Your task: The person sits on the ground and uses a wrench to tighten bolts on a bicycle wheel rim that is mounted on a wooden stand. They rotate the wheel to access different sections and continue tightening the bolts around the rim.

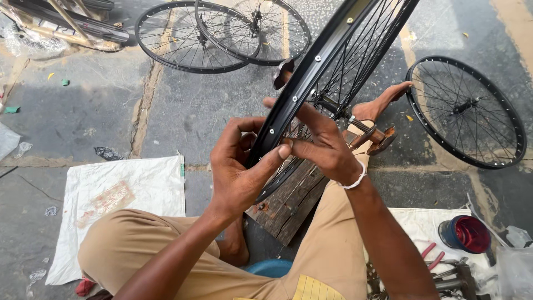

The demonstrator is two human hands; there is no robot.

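I am sitting on the ground and holding a black bicycle wheel rim (311, 83) up on its edge in front of me. My left hand (239, 166) is closing around the rim, with my thumb pressing along its inner side. My right hand (322, 145) is touching the rim too, with fingers stretched out flat and not gripping. The wheel's axle (355, 123) is resting on a wooden board (288, 203). Three more wheels are lying on the stone floor: one (466, 111) to my right and two (222, 33) further ahead. A red tin (465, 233) is sitting near my right knee.
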